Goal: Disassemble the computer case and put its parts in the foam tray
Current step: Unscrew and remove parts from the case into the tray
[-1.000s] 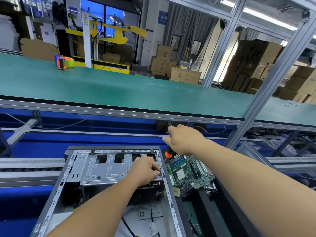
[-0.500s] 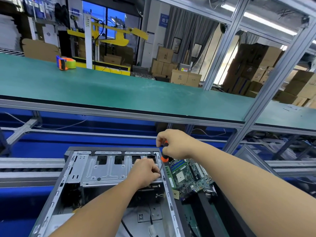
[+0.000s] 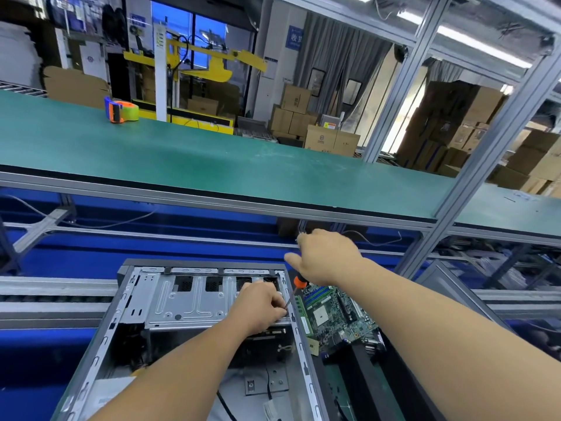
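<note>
Case lies open under both hands: right hand grips the screwdriver, tip beside the left hand pinching at the bracket. Unscrewing, I'd say; next, lift the screw clear.

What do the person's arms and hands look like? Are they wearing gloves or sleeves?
No gloves and no sleeves show. Both forearms are bare all the way to the bottom edge of the picture. The left hand and the right hand are bare too, with no watch, ring, wristband or marking that I can see.
</note>
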